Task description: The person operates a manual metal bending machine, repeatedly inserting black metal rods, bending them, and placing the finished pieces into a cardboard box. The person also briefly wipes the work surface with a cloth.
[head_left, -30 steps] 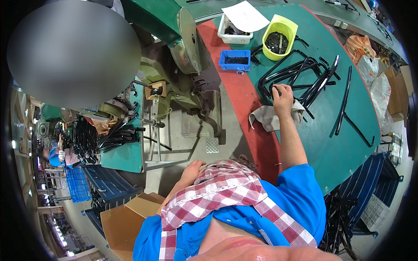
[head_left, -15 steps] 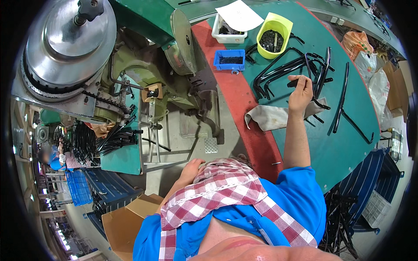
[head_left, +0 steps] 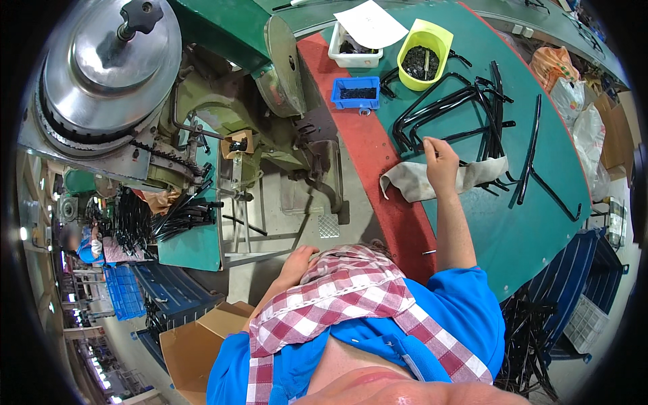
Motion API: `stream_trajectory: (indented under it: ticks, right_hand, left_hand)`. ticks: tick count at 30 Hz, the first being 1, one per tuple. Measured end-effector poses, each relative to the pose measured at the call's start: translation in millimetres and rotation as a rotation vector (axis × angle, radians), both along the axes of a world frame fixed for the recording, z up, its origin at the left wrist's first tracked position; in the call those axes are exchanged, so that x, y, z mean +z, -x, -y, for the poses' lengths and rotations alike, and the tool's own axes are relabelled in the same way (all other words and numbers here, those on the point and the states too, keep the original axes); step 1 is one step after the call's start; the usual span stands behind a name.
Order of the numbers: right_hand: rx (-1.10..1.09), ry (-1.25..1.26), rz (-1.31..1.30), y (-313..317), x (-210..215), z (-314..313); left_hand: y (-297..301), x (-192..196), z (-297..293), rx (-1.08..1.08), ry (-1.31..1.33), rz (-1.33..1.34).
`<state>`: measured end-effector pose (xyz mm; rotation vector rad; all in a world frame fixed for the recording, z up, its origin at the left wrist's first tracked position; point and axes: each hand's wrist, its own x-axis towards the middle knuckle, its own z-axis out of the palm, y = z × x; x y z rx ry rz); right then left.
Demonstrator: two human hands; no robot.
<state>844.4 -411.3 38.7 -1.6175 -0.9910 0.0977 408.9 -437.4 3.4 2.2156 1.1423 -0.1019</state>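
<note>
My right hand (head_left: 440, 164) is closed above the green table, fingers drawn together; whatever it may hold does not show. Just below and behind it lies a grey cloth (head_left: 412, 182), stretching right under the wrist. Beyond the hand rests a pile of bent, glossy black tubes (head_left: 439, 106), and several straighter ones (head_left: 494, 121) lie crossed at its right end. Farther right is a separate forked black tube (head_left: 530, 152). My left hand (head_left: 295, 265) rests against the checked apron (head_left: 344, 280), fingers loosely extended and partly hidden.
At the table's far side are a blue tray (head_left: 356, 103) of small black parts, a yellow-green bin (head_left: 437, 47) and a white tub (head_left: 351, 59) with paper over it. A large machine (head_left: 108, 88) stands at left. An open cardboard box (head_left: 192, 354) sits at lower left.
My right hand has moved left and slightly nearer, away from a black tube. The tubes at the pile's right end have shifted, and more cloth shows there. My left hand stays put.
</note>
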Motion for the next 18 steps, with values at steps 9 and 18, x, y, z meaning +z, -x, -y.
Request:
stream_trajectory:
  ticks: [9, 18]
  right_hand:
    - [0.099, 0.405, 0.227, 29.8, -21.9, 13.1]
    - [0.131, 0.368, 0.297, 49.0, -14.8, 8.0]
  left_hand:
    - [19.7, -6.0, 7.1, 0.035, -0.003, 0.021]
    - [33.3, -9.6, 17.8, 0.08, 0.011, 0.028]
